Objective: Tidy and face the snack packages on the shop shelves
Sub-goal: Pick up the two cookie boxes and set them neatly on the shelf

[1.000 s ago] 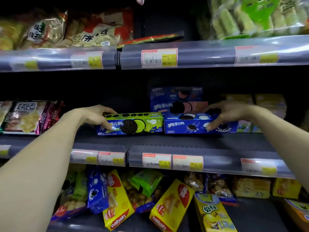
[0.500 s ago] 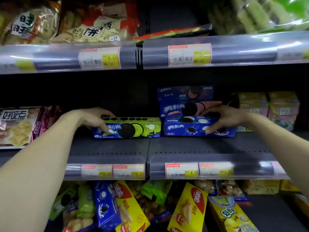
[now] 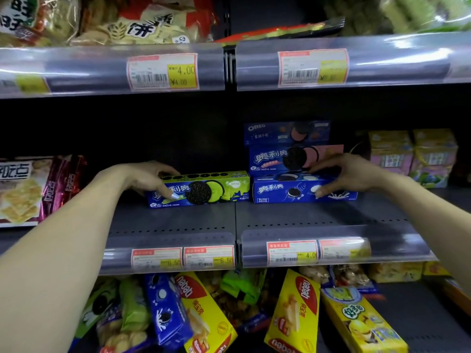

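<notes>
On the middle shelf (image 3: pixel 229 217) lie two long cookie boxes side by side, fronts facing out. My left hand (image 3: pixel 150 178) grips the left end of the green-and-blue box (image 3: pixel 216 189), thumb on its front and fingers over its top. My right hand (image 3: pixel 346 174) grips the right part of the blue box (image 3: pixel 283 192) the same way. A pink-and-blue box (image 3: pixel 275 156) lies on top of the blue one, and another blue box (image 3: pixel 283 131) stands behind and above it.
Cracker bags (image 3: pixel 23 189) stand at the left of the middle shelf, yellow and pink packs (image 3: pixel 413 156) at the right. The lower shelf holds jumbled yellow wafer boxes (image 3: pixel 295 314) and blue and green packets (image 3: pixel 165 309). The upper shelf rail (image 3: pixel 229 64) carries price tags.
Both boxes have slid back from the shelf's front edge, with both hands still on them. The view has shifted so the shelves sit lower and further right in the picture.
</notes>
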